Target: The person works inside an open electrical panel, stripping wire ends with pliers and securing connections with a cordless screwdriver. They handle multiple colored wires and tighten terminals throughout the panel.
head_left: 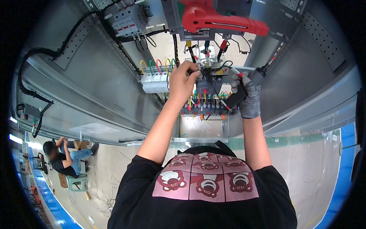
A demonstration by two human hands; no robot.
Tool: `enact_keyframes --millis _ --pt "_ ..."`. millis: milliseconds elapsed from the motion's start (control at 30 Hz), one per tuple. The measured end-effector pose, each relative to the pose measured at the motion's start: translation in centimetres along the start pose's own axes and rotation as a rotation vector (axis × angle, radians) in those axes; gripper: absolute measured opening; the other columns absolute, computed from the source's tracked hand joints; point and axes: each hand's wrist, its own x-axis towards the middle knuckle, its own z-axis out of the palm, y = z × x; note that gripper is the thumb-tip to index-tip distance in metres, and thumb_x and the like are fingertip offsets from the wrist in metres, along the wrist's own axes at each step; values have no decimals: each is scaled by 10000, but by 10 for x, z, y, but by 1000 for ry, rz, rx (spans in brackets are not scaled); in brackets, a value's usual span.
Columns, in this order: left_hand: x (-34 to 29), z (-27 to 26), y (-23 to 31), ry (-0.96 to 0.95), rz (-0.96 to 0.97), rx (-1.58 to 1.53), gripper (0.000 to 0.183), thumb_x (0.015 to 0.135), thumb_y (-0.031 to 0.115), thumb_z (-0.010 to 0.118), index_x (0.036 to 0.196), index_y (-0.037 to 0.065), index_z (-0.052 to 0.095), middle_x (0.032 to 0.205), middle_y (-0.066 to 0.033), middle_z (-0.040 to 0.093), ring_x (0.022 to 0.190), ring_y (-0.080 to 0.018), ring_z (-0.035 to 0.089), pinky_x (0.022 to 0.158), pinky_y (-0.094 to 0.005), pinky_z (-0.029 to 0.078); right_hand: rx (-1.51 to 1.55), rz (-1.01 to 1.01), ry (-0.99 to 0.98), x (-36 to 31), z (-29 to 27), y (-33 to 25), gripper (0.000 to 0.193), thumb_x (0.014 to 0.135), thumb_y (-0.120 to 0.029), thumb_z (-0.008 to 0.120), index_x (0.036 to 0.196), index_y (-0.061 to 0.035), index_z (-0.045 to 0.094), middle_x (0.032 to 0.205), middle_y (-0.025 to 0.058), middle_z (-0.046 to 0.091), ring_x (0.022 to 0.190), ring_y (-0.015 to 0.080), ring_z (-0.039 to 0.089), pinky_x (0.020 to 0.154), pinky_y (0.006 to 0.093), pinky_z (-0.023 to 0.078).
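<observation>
Wiring cabinet, two hands at work

Cabinet [101, 89]: grey metal, open. Left hand [182, 82]: bare, thumb and fingers pinched on what looks like a thin black wire [198, 70], at the left of the dark switching unit [204, 84]; fingertips presumably suit so small a piece. Right hand [249, 97]: grey-gloved, wrapped round a dark power tool [237, 97] right of the unit, its nose angled outward, probably keeping the left fingers clear. Red lever [225, 21]: above both.
</observation>
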Motion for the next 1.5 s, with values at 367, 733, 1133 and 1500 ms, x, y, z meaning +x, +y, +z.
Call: enact_keyframes --millis 367,733,1133,1500 --pt "27 -2 -9 -50 595 185 185 722 117 757 841 46 633 862 -83 642 812 -272 603 715 -371 462 84 -36 -18 6 -1 -16 204 869 -141 676 1004 -68 541 923 156 634 733 194 639 573 283 525" --pt "26 23 -14 317 520 460 159 694 95 738 775 95 601 839 -44 557 745 -249 549 646 -360 397 14 -70 36 7 8 -23 216 860 -146 674 1002 -78 526 894 165 677 688 184 665 562 275 543" --pt "19 2 5 16 208 441 165 799 101 676 942 55 607 1068 -122 520 873 -311 604 710 -401 493 14 80 93 1 -14 27 188 877 -123 657 1011 -50 548 881 149 670 690 183 661 555 277 537" --pt "10 -19 34 59 373 685 277 758 116 733 1008 88 619 1018 -95 559 870 -282 608 704 -377 482 218 189 153 -7 3 86 176 870 -131 667 998 -55 573 853 100 684 650 135 639 565 245 530"
